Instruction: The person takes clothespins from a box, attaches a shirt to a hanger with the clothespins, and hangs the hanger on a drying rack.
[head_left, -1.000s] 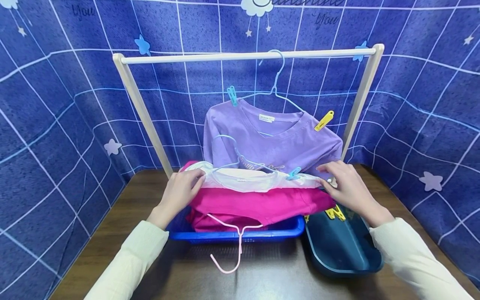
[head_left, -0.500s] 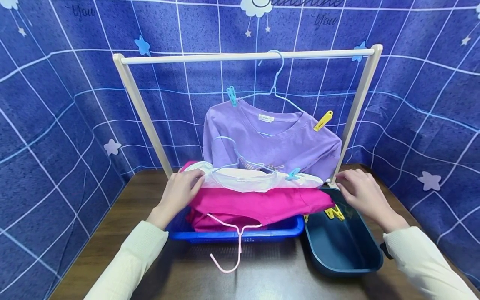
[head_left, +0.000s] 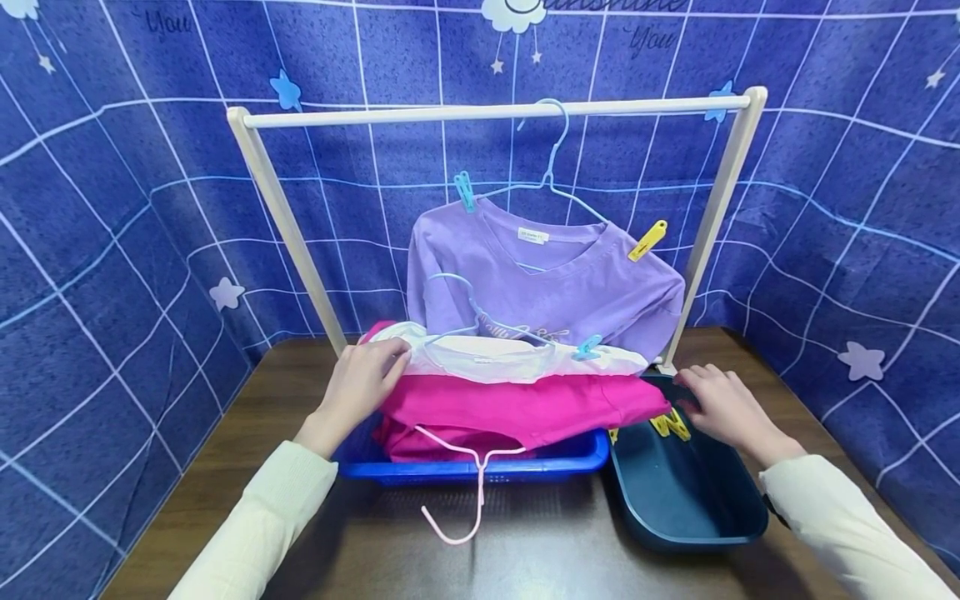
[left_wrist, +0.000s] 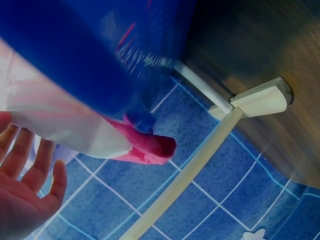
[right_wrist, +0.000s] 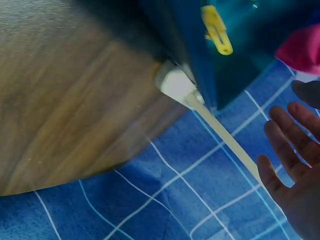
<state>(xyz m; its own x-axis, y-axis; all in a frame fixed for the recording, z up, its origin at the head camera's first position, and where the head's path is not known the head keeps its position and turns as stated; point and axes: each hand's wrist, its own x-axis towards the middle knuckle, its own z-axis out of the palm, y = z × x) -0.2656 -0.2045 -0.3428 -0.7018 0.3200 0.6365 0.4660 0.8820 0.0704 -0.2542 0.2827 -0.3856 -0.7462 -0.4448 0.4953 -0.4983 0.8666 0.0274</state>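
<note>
A white shirt (head_left: pixel 495 368) with a light blue hanger (head_left: pixel 474 310) in its neck lies over magenta cloth (head_left: pixel 517 404). A blue clothespin (head_left: pixel 588 347) is clipped near its right shoulder. My left hand (head_left: pixel 362 382) pinches the shirt's left shoulder; in the left wrist view its other fingers (left_wrist: pixel 42 170) hang loosely beside the cloth. Over the dark teal bin (head_left: pixel 686 492) my right hand (head_left: pixel 731 412) holds nothing visible, its fingers loosely bent. Yellow clothespins (head_left: pixel 670 423) lie in that bin, just left of the hand.
A purple shirt (head_left: pixel 540 275) hangs from the pale rack (head_left: pixel 420 115), with a blue and a yellow clothespin (head_left: pixel 648 241) at its shoulders. The magenta cloth sits in a blue basket (head_left: pixel 472 472). A pink hanger (head_left: pixel 480 475) sticks out over its front rim onto the wooden table (head_left: pixel 375 542).
My right hand has let go of the white shirt's right shoulder, moved right, then lowered over the teal bin. The left hand stays at the left shoulder.
</note>
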